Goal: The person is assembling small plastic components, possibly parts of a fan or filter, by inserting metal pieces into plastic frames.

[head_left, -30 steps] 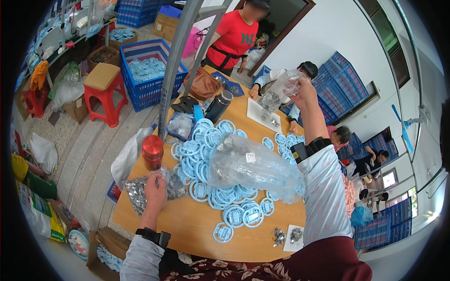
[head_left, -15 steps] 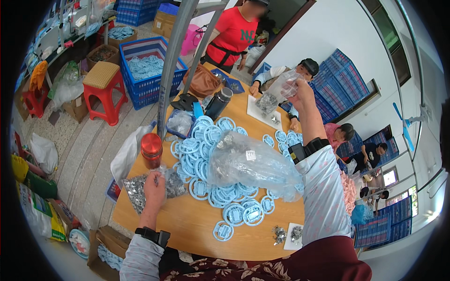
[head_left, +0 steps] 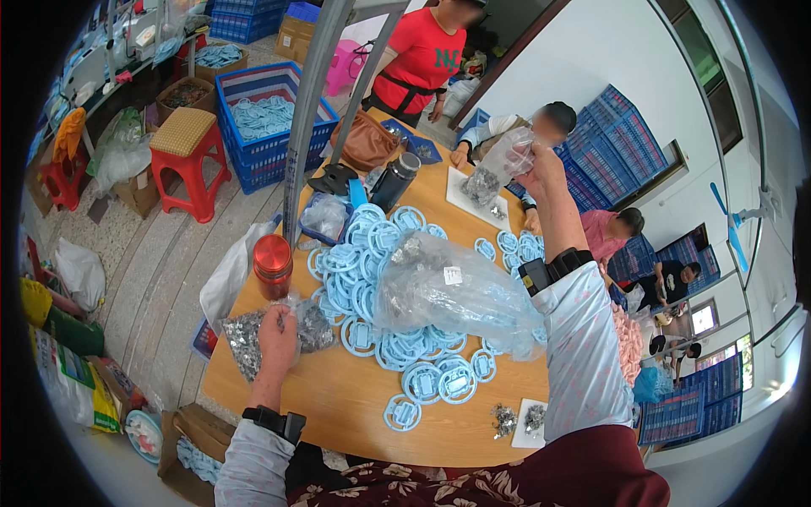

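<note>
With my right arm stretched far across the table, my right hand (head_left: pixel 538 166) is closed on the top of a clear plastic bag (head_left: pixel 507 162). Small silver metal pieces fill its bottom, just above a white board (head_left: pixel 466 201) bearing a few loose pieces. My left hand (head_left: pixel 277 340) grips another clear bag of silver pieces (head_left: pixel 245 342) lying on the table's left side. Between my arms, a large clear bag (head_left: pixel 452 296) holding silver pieces rests on a heap of light blue round plastic frames (head_left: pixel 359 287).
A red-lidded bottle (head_left: pixel 273 270) stands beyond my left hand, and a dark thermos (head_left: pixel 395 182) farther back. Small silver piles (head_left: pixel 504 421) lie near the front edge. A metal post (head_left: pixel 306 127) rises at the table's left. Co-workers are across the table, one in a red shirt (head_left: pixel 420 59).
My right hand and its bag have shifted very slightly left. My left hand stays closed on its bag, almost unmoved.
</note>
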Demonstrator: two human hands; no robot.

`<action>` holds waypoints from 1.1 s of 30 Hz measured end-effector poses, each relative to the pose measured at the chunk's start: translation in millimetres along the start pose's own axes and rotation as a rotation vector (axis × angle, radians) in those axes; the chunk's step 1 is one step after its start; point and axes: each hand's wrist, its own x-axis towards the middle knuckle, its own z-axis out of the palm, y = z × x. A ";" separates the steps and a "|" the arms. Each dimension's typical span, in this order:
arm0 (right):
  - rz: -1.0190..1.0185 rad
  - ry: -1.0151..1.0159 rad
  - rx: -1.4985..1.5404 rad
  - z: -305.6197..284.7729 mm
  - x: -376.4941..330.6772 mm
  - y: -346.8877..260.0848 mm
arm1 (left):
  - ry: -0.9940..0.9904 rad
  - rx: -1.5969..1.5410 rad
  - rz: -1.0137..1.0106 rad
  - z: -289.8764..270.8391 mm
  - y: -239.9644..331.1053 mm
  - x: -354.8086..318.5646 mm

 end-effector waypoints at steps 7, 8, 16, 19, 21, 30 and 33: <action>0.009 -0.015 -0.047 8.9 -8.3 -0.3 | -0.004 0.007 -0.012 -3.5 10.4 -2.6; 0.006 -0.018 -0.046 8.1 -8.2 -1.2 | -0.002 0.006 -0.006 -2.9 9.3 -2.3; -0.019 -0.033 -0.055 4.2 -1.8 2.3 | -0.008 0.018 -0.027 -2.7 20.9 -5.1; -0.033 -0.055 -0.057 9.3 -8.7 0.3 | -0.003 0.035 0.004 -2.6 10.4 -3.8; -0.052 -0.074 -0.042 17.3 -11.5 -0.4 | 0.023 0.035 0.052 -3.2 6.4 -3.6; -0.031 -0.061 -0.079 12.4 -1.7 7.0 | 0.024 0.013 0.061 -0.6 13.1 -6.6; -0.019 -0.071 -0.071 18.7 -2.2 9.9 | 0.033 0.010 0.061 -4.1 11.8 -6.8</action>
